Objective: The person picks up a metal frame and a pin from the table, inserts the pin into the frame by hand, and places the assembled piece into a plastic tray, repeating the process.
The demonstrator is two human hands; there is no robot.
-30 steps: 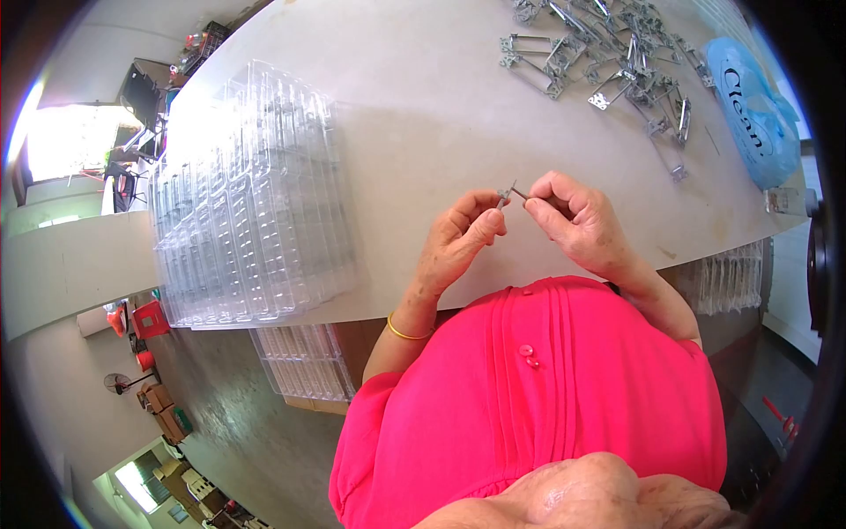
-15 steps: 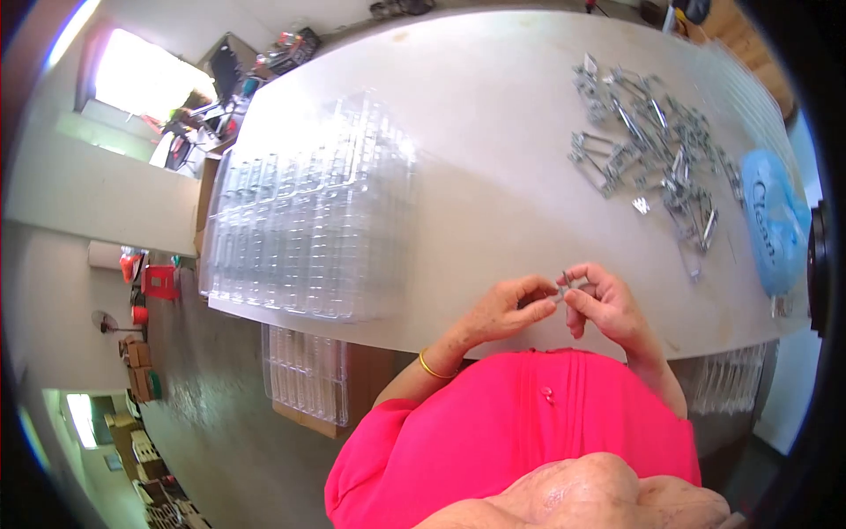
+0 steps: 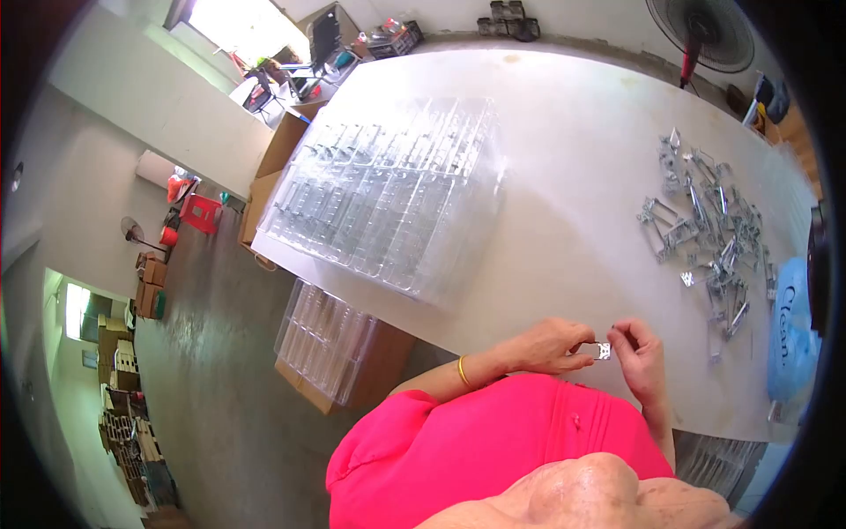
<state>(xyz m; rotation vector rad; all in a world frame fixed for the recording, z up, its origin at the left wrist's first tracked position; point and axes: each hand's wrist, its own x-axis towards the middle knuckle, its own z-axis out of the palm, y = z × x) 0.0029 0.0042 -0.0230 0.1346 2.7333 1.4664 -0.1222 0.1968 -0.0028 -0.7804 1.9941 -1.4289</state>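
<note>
Left hand: the left hand (image 3: 555, 346) is over the near edge of the table (image 3: 546, 238), its thumb and forefinger pinching a small metal piece (image 3: 604, 351).
Metal piece: it sticks out from the left fingertips toward the other hand, shiny, with dark gaps or holes showing in its face; it is in front of the person's body, between the two hands.
Right hand: the right hand (image 3: 641, 360) is just beside the piece, fingers curled, thumb and forefinger bent toward each other; one cannot tell whether they grip something small or touch the piece.
Bracket heap: a loose heap of metal brackets (image 3: 724, 240) lies on the table beyond the right hand, the parts tangled and overlapping.
Blue bag: a blue plastic bag (image 3: 789, 326) lettered "Clean" is at the table's right side, near the heap.
Clear trays: a stack of clear plastic trays (image 3: 383, 203) stands on the left part of the table, well apart from the hands.
Below the table: more clear trays (image 3: 326, 344) sit on a cardboard box (image 3: 388, 357) at the left.
Clothing: the person wears a bright pink top (image 3: 493, 450) and a yellow bangle (image 3: 463, 370) on the left wrist.
Background: a fan (image 3: 709, 35) stands past the far edge.
</note>
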